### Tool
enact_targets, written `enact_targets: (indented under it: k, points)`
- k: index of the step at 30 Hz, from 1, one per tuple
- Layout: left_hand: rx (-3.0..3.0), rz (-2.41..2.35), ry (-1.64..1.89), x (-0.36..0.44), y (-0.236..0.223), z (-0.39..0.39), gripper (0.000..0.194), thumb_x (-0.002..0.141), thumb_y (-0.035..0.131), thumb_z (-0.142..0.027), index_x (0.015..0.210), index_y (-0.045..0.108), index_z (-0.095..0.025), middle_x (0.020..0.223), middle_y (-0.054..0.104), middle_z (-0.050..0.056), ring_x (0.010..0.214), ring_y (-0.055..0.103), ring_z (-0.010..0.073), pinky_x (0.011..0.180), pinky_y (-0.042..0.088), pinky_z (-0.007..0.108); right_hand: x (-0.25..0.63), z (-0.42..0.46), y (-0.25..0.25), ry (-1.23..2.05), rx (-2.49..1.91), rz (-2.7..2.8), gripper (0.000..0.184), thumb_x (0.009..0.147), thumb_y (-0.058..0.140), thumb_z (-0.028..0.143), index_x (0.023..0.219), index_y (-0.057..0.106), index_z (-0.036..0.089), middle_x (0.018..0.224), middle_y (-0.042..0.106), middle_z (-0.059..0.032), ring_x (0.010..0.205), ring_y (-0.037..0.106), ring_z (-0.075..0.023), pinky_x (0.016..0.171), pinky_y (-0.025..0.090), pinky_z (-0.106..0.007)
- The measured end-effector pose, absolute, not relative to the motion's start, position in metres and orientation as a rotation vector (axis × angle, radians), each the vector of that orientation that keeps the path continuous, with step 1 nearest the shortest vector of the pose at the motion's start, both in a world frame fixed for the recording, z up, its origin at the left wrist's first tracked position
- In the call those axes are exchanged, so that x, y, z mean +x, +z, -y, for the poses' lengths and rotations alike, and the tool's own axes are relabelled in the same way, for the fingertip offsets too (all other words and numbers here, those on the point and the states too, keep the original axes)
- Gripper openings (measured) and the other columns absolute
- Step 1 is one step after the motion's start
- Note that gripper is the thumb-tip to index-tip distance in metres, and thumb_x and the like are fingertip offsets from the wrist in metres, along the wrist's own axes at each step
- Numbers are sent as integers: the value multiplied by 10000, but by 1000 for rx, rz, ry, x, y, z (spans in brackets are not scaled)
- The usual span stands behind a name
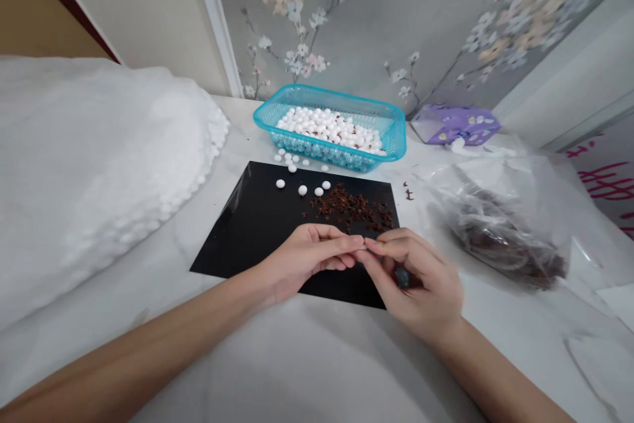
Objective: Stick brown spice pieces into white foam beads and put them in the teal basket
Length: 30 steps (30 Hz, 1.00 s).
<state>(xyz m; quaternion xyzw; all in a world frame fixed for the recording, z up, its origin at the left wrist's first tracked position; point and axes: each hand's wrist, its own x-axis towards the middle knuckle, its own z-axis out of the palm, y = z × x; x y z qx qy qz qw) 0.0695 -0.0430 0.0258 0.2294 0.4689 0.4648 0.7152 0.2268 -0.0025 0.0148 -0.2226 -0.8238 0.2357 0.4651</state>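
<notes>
Our left hand and right hand meet at the fingertips over the black mat, near its front edge; we cannot tell if they pinch anything. A dark lump shows under our right fingers, its long axis unclear. Rough brown flakes lie just beyond.

A large white heap of overlapping round discs filled the left side of the white marbled desk, its scalloped edge running towards the back. At the back edge stood a turquoise plastic basket holding many white beads. Just right of it sat a purple patterned box, tilted, and nearer the right edge lay a clear plastic bag with dark brown contents. Behind the desk rose a grey wall panel painted with pale blossoms, beside a white door frame.
</notes>
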Motion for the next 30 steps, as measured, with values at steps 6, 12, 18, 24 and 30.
enact_targets:
  k: [6,12,18,24,30]
  points:
    - [527,-1067,1035,70,26,43,179,660,737,-314,643,688,-143,593,610,-17,561,531,42,591,444,149,227,1,13,614,-580,2049,128,783,555,70,812,550,195,567,448,45,497,479,-91,391,373,-211]
    - [537,-1045,1017,67,21,43,183,669,731,-318,716,704,-143,647,648,3,604,569,57,609,461,149,229,2,3,715,-630,2058,158,788,547,90,887,497,203,735,530,11,498,494,-66,422,413,-204]
    - [489,-1012,1030,65,23,42,157,674,735,-267,784,710,-157,726,681,12,660,606,59,667,486,144,228,6,0,574,-645,2024,206,782,562,84,931,497,210,732,555,12,513,525,-74,429,414,-200]
    - [484,-1031,1053,66,22,42,163,652,749,-266,776,720,-165,756,684,11,666,597,60,696,490,157,227,6,5,523,-661,2010,147,786,575,116,873,502,209,648,529,34,454,487,-66,410,399,-198]
    - [517,-1025,1050,65,20,43,138,645,752,-271,747,724,-182,714,686,-12,645,591,44,702,474,158,228,5,7,470,-609,2082,162,787,544,61,848,502,206,667,524,15,492,474,-73,441,412,-201]
